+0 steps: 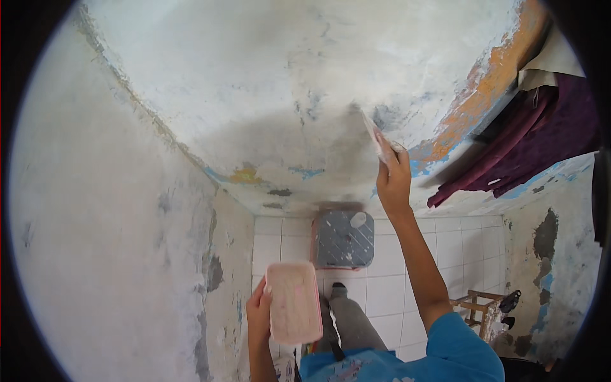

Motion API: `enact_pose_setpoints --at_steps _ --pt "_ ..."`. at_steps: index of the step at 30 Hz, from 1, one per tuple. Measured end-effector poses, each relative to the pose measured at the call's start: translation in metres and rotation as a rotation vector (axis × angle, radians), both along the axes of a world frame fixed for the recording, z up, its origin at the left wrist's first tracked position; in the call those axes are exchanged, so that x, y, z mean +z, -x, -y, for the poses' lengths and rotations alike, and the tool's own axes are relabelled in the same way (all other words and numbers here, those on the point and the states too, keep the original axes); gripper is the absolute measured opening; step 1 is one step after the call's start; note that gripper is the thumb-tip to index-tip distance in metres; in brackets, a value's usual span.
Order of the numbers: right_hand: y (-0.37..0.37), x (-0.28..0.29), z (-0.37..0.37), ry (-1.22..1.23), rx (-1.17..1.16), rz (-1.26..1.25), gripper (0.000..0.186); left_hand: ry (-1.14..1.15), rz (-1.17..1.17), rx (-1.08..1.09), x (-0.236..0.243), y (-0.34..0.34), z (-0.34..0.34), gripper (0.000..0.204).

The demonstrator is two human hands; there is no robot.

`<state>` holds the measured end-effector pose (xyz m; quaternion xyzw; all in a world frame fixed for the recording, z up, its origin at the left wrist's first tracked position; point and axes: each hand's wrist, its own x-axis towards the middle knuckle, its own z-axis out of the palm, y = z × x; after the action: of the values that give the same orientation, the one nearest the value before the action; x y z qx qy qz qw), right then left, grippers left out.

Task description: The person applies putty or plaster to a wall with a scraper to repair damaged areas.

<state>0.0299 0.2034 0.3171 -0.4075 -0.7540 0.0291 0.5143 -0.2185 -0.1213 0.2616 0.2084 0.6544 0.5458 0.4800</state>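
My right hand (394, 165) grips a putty-coated scraper (377, 132), its pale blade at the patchy white wall (337, 76), above a grey-smudged area. The scraper's handle is mostly covered by my fingers. My left hand (258, 305) holds a shallow pink rectangular tray (294, 302) by its left side, low in the view, with pale smeared material inside it. The wall around the scraper shows grey, blue, yellow and orange patches.
A grey square stool (337, 245) with a white cup (358, 219) stands on white floor tiles (388, 293) against the wall. Purple cloths (528, 134) hang at right, above a wooden frame (474, 309). A plastered side wall (114, 223) borders the left.
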Motion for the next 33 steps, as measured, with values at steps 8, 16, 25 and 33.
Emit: enact_pose_setpoints --at_steps 8,16,25,33 --pt "0.02 -0.111 -0.033 -0.18 -0.187 0.403 0.052 0.103 0.141 0.114 -0.049 -0.028 0.039 0.054" --pt "0.009 -0.048 -0.044 -0.294 -0.144 0.281 0.057 0.12 0.257 0.18 -0.109 -0.028 0.086 0.057" --pt "0.014 -0.153 -0.038 -0.173 -0.188 0.58 0.061 0.283 0.131 0.118 -0.139 -0.013 0.142 0.058" --pt "0.014 -0.055 -0.053 -0.351 -0.342 0.412 0.065 0.458 0.019 0.088 -0.15 -0.007 0.177 0.058"
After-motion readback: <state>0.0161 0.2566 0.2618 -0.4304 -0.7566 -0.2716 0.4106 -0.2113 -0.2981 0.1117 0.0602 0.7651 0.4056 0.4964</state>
